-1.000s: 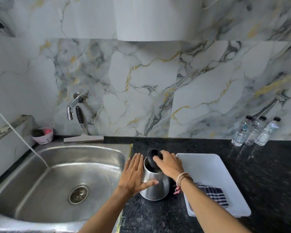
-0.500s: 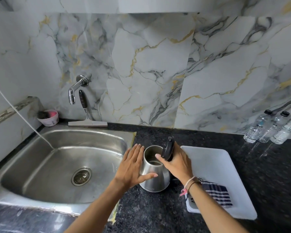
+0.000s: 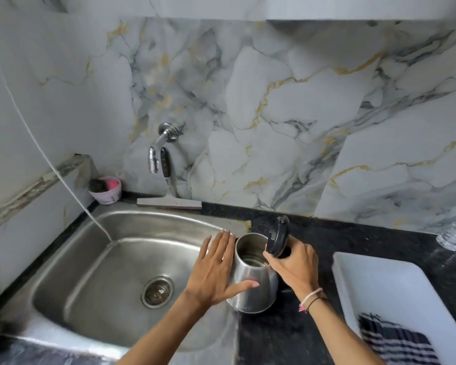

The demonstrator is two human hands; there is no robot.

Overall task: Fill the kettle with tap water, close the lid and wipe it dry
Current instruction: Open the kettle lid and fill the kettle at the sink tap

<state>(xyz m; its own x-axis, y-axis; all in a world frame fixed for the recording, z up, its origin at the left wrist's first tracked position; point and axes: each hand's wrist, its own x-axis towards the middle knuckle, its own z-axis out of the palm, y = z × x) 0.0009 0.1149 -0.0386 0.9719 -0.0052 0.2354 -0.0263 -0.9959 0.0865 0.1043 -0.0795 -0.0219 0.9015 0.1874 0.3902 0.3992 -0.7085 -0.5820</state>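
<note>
Kettle: the kettle (image 3: 252,283) sits on the black worktop, right at the edge by the sink (image 3: 95,262). It looks a bit tipped toward the sink.
Lid: the round black lid (image 3: 277,237) is up, so the top is wide open. I can't see water inside.
Left hand: my left hand (image 3: 215,272) lies flat on the kettle's side, fingers spread, thumb across the front. It is not closed round anything.
Right hand: my right hand (image 3: 291,264) is wrapped round the handle side of the kettle, so this grip is tight on the kettle.
Tap: the tap (image 3: 159,146) is on the back wall, well apart from the kettle. No water runs from it.
Cloth: a checked cloth (image 3: 395,341) lies in the white tray (image 3: 379,283) at the right end of the worktop.
Risk one: the kettle is smooth, shiny metal. I think it could slip once it is wet and heavy.
Risk two: the lid may flop shut under the tap, and water would splash off it.
Risk three: it stands so near the edge that a nudge might drop it into the sink.
Feel: hard steel sink, speckled stone worktop, soft cloth.
</note>
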